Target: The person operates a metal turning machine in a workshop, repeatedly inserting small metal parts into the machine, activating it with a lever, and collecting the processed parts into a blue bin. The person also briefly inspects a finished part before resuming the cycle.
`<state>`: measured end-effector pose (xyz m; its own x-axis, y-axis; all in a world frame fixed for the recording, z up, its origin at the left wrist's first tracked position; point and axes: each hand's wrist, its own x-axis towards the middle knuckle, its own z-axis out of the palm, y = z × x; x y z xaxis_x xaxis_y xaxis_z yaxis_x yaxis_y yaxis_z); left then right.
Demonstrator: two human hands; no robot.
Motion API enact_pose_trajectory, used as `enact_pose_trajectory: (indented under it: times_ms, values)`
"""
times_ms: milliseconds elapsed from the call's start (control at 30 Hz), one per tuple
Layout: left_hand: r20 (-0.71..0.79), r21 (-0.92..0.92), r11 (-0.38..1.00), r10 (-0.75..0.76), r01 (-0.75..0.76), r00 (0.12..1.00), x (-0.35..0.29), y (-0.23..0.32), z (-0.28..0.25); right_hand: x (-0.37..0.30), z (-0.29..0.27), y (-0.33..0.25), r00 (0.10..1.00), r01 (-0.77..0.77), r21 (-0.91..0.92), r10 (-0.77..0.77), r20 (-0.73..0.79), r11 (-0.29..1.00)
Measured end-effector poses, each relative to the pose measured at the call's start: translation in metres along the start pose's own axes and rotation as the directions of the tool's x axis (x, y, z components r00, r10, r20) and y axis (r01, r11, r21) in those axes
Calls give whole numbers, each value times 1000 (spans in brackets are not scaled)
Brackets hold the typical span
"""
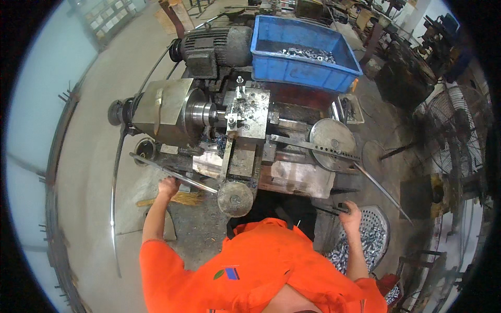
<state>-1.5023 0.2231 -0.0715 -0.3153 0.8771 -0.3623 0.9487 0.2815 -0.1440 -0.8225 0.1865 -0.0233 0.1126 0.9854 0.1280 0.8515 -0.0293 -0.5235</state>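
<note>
My left hand is closed just below a long metal lever rod. What its fingers hold, if anything, is hidden. The rod runs to a round metal handwheel at the front of the lathe's tool slide. At the right, my right hand is closed around the end of a dark bar-like handle. Below that hand stands a perforated basin holding many small metal parts. The lathe's chuck faces a square tool block with upright bolts.
A blue crate with small metal parts stands behind the lathe, beside an electric motor. A larger disc wheel with a perforated bar and a long rod projects at right. A straw broom lies near my left hand. A fan stands far right.
</note>
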Motion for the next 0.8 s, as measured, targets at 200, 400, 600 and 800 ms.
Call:
enact_pose_trajectory:
  times_ms: [200,400,600,800]
  values:
    - [-26,-59,985,-166,164,986,18,0,44,3,-4,-48,996,-64,130,54,77,989]
    - [-110,-452,861,-314,234,943,34,-1,137,14,-7,-83,988,27,186,-54,144,982]
    - [44,-192,966,-169,174,985,12,8,41,51,-26,-92,988,119,131,-131,81,984]
    - [-15,-497,861,-134,109,991,-1,-37,104,133,-27,-188,915,360,229,-390,104,905]
